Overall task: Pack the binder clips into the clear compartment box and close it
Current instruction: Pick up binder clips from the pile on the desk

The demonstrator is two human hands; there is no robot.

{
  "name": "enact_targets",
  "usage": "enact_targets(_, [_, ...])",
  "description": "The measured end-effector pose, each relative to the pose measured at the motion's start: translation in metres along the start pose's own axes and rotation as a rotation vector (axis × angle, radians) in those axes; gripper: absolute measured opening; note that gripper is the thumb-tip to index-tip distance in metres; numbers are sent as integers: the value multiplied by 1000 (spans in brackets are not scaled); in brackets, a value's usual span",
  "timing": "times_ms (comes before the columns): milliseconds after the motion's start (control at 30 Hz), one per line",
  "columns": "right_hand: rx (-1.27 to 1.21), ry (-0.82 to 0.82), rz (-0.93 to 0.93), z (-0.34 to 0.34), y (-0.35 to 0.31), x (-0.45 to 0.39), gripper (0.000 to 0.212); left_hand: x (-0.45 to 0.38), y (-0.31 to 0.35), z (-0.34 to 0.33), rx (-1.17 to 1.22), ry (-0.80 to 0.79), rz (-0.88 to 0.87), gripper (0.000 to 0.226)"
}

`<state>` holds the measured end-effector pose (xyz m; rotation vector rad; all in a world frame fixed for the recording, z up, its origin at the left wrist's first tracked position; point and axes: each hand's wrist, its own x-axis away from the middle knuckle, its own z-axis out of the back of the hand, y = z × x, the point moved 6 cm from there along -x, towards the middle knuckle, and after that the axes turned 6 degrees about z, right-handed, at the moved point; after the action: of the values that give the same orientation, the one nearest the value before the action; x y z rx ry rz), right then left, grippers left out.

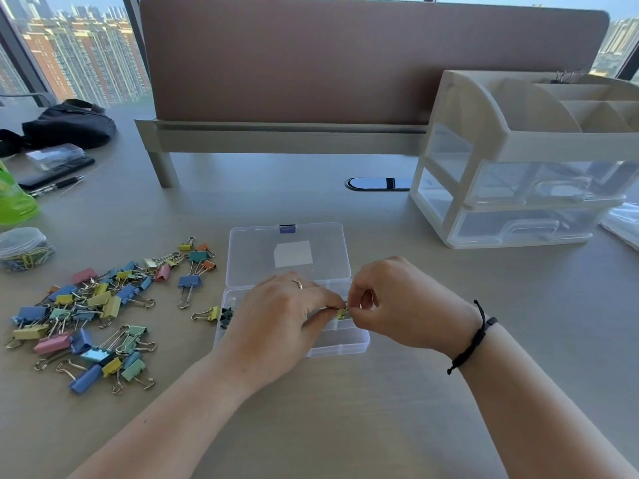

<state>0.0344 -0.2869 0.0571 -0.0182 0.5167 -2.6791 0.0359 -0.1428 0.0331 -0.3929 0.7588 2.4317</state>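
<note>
We see the clear plastic box (349, 344) lying open on the smooth table (345, 409), its flat lid (287, 250) tipped back to the far side. Over it, the left hand (280, 319) and right hand (397, 305) both pinch one small yellow clip (341, 312). A few dark clips (226, 316) sit in the box's left compartment. A pile of coloured clips (96, 312) with shiny wire handles lies to the left.
</note>
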Motion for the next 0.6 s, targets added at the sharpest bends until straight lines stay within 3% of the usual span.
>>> enact_targets(300, [-59,-88,32,3,0,6,21,2,3,-1,-41,-18,-33,22])
enact_targets(600, [-44,-5,-33,4,14,3,16,1,4,7,4,-51,58,25])
